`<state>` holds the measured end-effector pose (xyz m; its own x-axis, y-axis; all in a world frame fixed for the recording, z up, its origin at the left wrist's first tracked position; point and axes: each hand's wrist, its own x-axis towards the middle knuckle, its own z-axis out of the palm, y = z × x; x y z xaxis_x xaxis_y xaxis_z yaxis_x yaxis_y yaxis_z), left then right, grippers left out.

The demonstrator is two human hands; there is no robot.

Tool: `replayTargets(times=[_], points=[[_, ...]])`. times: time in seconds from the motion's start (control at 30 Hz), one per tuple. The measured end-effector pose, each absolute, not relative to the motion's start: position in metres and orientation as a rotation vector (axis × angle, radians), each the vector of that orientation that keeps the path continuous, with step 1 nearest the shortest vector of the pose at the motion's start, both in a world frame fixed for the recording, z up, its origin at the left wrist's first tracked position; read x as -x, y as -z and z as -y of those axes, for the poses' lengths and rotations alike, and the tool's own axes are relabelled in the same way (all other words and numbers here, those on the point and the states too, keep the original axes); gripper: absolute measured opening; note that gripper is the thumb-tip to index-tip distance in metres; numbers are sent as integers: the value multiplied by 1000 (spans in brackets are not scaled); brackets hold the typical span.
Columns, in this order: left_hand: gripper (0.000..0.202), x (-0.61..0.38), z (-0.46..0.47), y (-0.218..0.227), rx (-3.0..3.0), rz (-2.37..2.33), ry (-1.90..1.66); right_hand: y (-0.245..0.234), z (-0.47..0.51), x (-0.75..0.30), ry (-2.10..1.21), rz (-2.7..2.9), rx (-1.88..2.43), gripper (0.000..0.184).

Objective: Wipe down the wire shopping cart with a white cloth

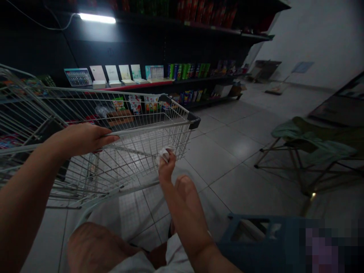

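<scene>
A wire shopping cart [136, 134] with black corner caps stands in front of me. My left hand [81, 140] is closed round the top rail of the cart's near side. Farther along that side, my right hand [167, 165] is closed on a crumpled white cloth [165, 153], held against the wire mesh near the front corner. Whether it is cloth or tissue is hard to tell. Behind the mesh, the inside of the basket shows only bare wire and the floor tiles beneath.
Dark shelving [136, 51] with books, cans and snack bags runs behind the cart. A folding chair [315, 144] with a green cloth stands right. A blue plastic crate [256, 239] sits low by my right side. A long-handled dustpan [274, 91] stands far back.
</scene>
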<state>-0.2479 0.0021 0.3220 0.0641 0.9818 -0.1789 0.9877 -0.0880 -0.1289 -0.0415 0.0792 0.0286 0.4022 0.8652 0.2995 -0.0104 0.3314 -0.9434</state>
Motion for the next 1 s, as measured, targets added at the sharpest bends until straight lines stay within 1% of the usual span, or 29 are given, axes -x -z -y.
replayTargets(times=[0.07, 0.1, 0.2, 0.27, 0.33, 0.4, 0.5, 0.53, 0.63, 0.7, 0.83, 0.93, 1.0], points=[[61, 246, -1, -323, -2264, -2124, 335, -25, -72, 39, -499, 1192, 1165, 34], [60, 244, -1, -324, -2261, -2131, 338, -19, -69, 37, -468, 1241, 1193, 30], [57, 241, 0, -325, -2262, -2123, 350, 4, -58, 35, -555, 1273, 1253, 22], [56, 239, 0, -326, -2246, -2119, 351, 15, -52, 42, -639, 1198, 1316, 24], [56, 239, 0, -326, -2235, -2124, 338, 16, -43, 58, -684, 1179, 1341, 31], [56, 239, -1, -325, -2235, -2129, 330, 13, -30, 80, -706, 1250, 1307, 35], [56, 241, -2, -324, -2257, -2117, 325, 13, -4, 117, -764, 1406, 1229, 37], [56, 241, -2, -324, -2270, -2108, 322, 16, 5, 130, -782, 1476, 1205, 40], [57, 240, 1, -325, -2292, -2081, 315, 32, 30, 163, -802, 1704, 1144, 57], [57, 239, 3, -326, -2305, -2048, 307, 42, 44, 185, -789, 1778, 1116, 62], [60, 238, 4, -326, -2269, -2073, 308, 47, 70, 226, -821, 1929, 945, 59], [64, 240, 3, -324, -2243, -2111, 338, 34, 86, 242, -863, 1938, 984, 53], [66, 242, 2, -323, -2251, -2110, 335, 19, 90, 237, -790, 2014, 861, 46]])
